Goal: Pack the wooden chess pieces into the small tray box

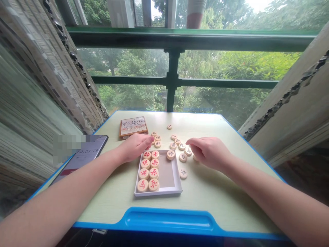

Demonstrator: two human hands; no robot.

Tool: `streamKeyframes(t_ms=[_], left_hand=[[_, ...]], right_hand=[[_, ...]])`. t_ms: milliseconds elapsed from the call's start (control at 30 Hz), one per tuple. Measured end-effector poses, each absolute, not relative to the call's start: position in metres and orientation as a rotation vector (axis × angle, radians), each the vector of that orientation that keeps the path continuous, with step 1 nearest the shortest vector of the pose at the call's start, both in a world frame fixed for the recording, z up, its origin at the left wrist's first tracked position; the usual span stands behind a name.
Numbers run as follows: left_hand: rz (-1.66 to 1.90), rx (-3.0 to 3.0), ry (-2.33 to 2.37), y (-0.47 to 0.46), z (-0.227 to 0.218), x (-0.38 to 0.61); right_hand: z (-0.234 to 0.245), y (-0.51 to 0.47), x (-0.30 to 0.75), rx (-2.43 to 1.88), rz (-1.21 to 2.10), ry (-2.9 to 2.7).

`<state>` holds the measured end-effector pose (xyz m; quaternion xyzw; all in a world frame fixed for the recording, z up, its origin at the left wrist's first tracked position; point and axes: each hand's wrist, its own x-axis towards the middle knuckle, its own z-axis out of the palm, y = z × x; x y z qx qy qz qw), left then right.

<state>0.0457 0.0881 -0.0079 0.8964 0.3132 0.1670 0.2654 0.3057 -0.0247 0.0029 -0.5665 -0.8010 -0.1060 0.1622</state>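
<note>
A shallow white tray (167, 176) lies in the middle of the table. Its left half holds two columns of Chinese chess pieces with red characters (154, 185); a dark-lettered piece (170, 155) sits at its upper right. My left hand (136, 146) is closed at the tray's far left corner, fingertips beside a small cluster of pieces (157, 144). To the right of the tray, my right hand (209, 151) is curled closed, its fingertips by a dark-lettered piece (188, 151). Another piece (195, 158) is partly hidden under it. Whatever either hand's fingers hold is hidden.
Several loose pieces (183, 157) are scattered right of and beyond the tray, one piece (169, 127) farther back. A printed Chinese chess box (133, 126) stands at the back left. A phone (86, 154) showing a timer lies by the left edge. A blue-rimmed table (115, 202) faces the window railing.
</note>
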Motion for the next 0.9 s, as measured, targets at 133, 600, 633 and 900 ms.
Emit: streamKeyframes(t_ms=[133, 600, 633, 900], left_hand=[[0.457, 2.417, 0.845, 0.089, -0.010, 0.045], [0.464, 2.434, 0.839, 0.088, -0.009, 0.047], [0.464, 2.440, 0.836, 0.088, -0.009, 0.048], [0.467, 2.425, 0.817, 0.084, -0.005, 0.047]], right_hand=[[0.000, -0.013, 0.319, -1.702, -0.261, -2.100], [-0.003, -0.013, 0.307, -1.439, -0.157, -2.355], [-0.003, -0.014, 0.304, -1.416, -0.115, -2.406], [-0.003, -0.013, 0.300, -1.347, -0.033, -2.399]])
